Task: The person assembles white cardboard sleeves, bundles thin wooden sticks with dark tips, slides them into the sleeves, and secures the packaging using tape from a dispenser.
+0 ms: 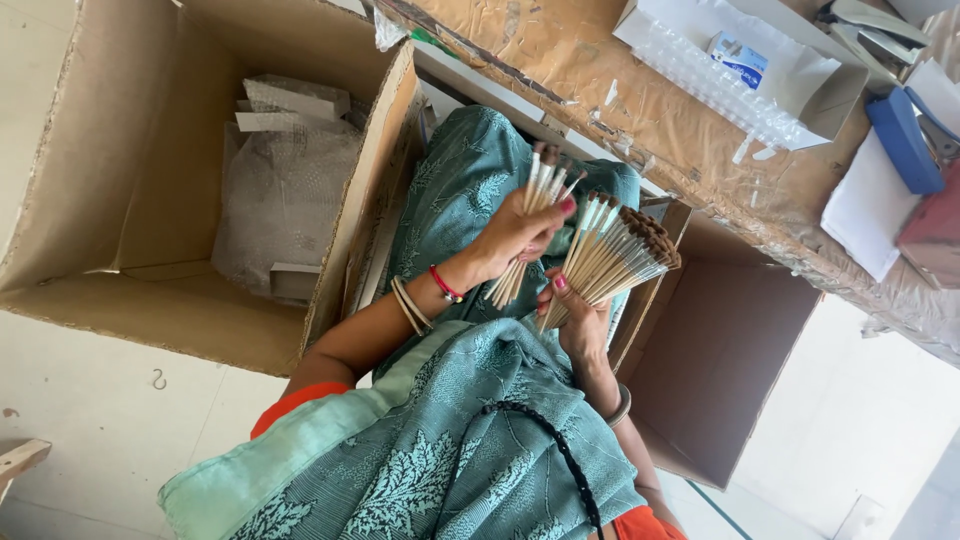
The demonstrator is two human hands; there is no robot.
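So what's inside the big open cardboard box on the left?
The big open cardboard box holds a crumpled translucent plastic bag with flat grey cardboard strips on top. The bag covers whatever lies beneath it.

Hands: two, left (515,235) and right (580,320)
Brush bundles: two, small (535,215) and large (615,255) (single brushes too many to count)
Cardboard boxes: two, big (130,170) and smaller (715,350)
Table: one (620,90)

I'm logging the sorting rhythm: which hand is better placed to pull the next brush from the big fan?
Probably the left hand: its grip on the small bundle puts its fingertips right beside the big fan, which fully occupies the right hand.
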